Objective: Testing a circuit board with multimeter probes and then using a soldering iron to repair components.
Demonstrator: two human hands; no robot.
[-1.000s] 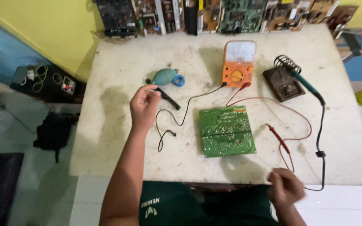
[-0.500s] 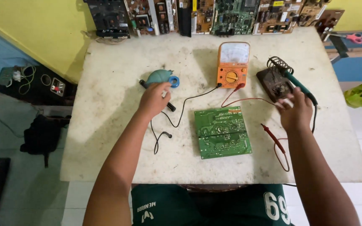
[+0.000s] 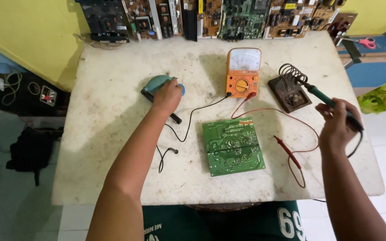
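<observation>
Head view: right hand (image 3: pixel 336 120) has lifted the green soldering iron (image 3: pixel 325 97) off its stand (image 3: pixel 291 93), clenched around it. Left hand (image 3: pixel 168 94) still rests on the teal tool (image 3: pixel 153 84); its grasp can't be told.

My left hand (image 3: pixel 167 96) covers most of the teal tool (image 3: pixel 153 83) at 11 o'clock; I cannot tell its grip. My right hand (image 3: pixel 336 122) hides the soldering iron (image 3: pixel 320 94) handle at 3 o'clock. The row of circuit boards (image 3: pixel 211 18) at 12 o'clock is cut by the top edge. The multimeter (image 3: pixel 243 72) dial is too small to read.
</observation>
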